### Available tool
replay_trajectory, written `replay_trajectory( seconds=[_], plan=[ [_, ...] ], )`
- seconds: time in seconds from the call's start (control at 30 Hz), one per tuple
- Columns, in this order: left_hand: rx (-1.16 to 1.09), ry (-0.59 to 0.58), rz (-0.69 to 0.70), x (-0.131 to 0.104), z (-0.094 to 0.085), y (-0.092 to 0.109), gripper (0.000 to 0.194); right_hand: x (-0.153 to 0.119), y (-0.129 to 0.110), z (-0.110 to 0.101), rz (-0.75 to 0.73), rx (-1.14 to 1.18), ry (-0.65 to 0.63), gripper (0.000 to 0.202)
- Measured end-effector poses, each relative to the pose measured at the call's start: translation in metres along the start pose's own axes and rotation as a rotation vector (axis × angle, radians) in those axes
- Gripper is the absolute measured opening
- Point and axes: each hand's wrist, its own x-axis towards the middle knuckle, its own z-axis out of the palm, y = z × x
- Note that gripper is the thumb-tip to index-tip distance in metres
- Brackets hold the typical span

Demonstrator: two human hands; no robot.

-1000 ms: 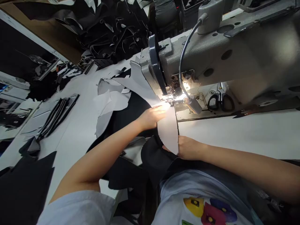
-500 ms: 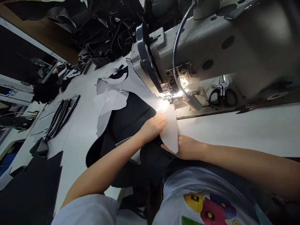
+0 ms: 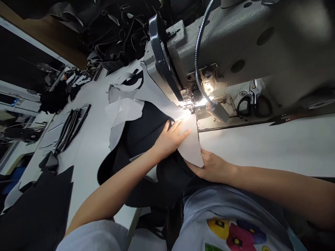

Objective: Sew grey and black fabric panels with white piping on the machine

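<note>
Under the lit needle area of a sewing machine (image 3: 193, 94) lies a light grey fabric piece (image 3: 192, 139), with black fabric (image 3: 146, 122) beneath and beside it. My left hand (image 3: 171, 139) rests on the grey piece just in front of the presser foot, its fingers spread and lying flat. Nearer my body, my right hand (image 3: 210, 165) grips the lower right edge of the grey fabric, thumb and fingers on either side; some fingers are hidden below. The black fabric hangs over the table edge towards my lap.
Scissors (image 3: 253, 101) with black handles lie on the machine bed, right of the needle. A bendable lamp (image 3: 218, 111) hangs close to the needle. Stacked dark pieces (image 3: 70, 129) and a black sheet (image 3: 39, 205) are on the left; dark fabric (image 3: 117, 31) is heaped behind.
My left hand has gone from curled fingers to spread, flat ones on the grey fabric. The right hand keeps its hold on the edge. The view has shifted slightly.
</note>
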Motion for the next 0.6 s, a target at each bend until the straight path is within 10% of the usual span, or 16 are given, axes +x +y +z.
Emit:
replay_trajectory(
  seconds=[0.27, 0.6],
  plan=[
    [-0.056, -0.024, -0.017, 0.005, 0.001, 0.006, 0.045, 0.0, -0.005, -0.006, -0.18, 0.028, -0.091, 0.03],
    [0.001, -0.058, -0.067, 0.024, 0.004, -0.011, 0.048, -0.003, 0.006, -0.005, -0.056, -0.067, 0.018, 0.03]
  ],
)
